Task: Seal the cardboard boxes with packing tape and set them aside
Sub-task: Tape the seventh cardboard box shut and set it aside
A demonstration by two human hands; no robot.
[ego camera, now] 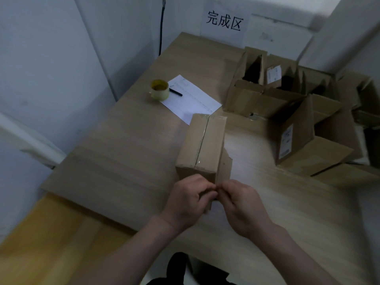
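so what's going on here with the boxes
A person is sealing a cardboard box on the table. Tape already runs along its top seam, and the left hand and right hand meet at its near end, fingers curled against the cardboard. The tape roll sits apart beside a pen and a paper sheet. Several open boxes wait to the right.
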